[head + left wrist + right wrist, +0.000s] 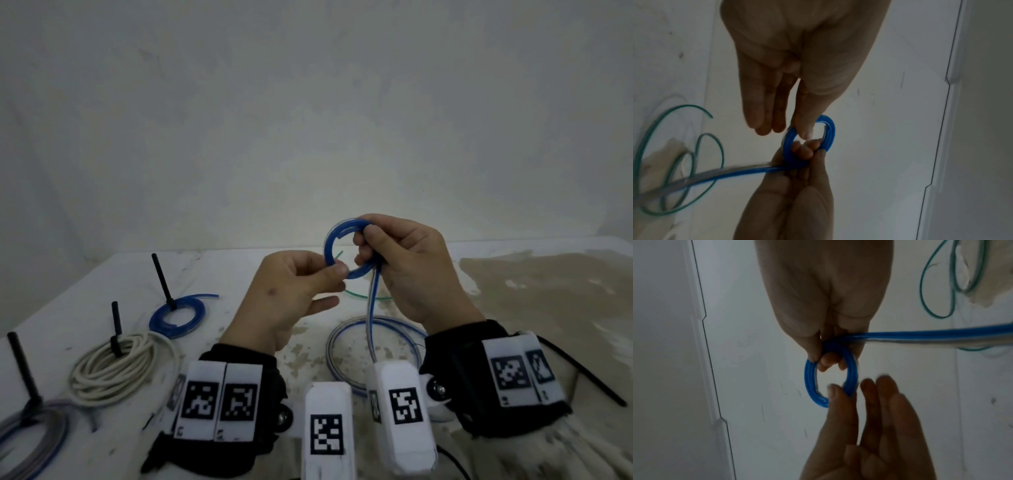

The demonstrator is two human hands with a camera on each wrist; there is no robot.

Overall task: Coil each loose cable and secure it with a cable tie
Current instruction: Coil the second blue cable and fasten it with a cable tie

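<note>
Over table (pixel 212 274), hands pinching blue coil (pixel 330 246)

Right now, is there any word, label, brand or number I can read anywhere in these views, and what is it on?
No readable words, brands or numbers in any view.
Wristbands: black-and-white square code markers only, no letters.
White camera housings: the same kind of code markers; small print beside them is too blurred to read.
Blue cable, wall and table: no print visible.
</note>
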